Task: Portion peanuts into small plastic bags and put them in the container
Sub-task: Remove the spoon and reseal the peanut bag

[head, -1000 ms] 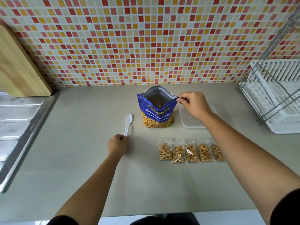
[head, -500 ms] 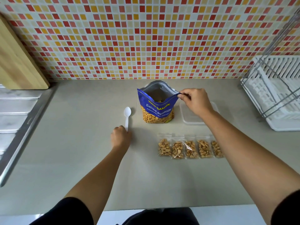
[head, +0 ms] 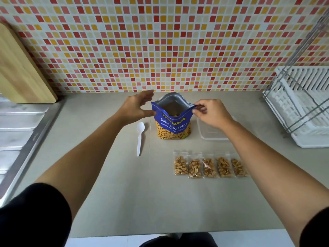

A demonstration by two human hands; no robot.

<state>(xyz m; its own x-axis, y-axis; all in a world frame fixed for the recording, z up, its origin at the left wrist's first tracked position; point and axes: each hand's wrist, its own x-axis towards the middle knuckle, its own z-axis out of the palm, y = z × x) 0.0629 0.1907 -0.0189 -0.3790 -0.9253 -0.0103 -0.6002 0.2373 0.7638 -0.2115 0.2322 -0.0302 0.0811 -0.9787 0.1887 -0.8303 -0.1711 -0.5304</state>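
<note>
A home kitchen was shown. A wall of small red, orange and cream mosaic tiles was seen behind a plain grey-beige countertop. A ridged stainless-steel sink drainboard was set at the left, with a pale wooden cutting board leaned against the tiles. A white plastic dish rack with a grey wire frame was stood at the right. A blue foil pouch of salted peanuts and a white plastic spoon were seen on the counter.

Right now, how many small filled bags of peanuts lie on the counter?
5, in one row before the container: leftmost, second, middle, fourth, rightmost. The right forearm could hide more.
</note>
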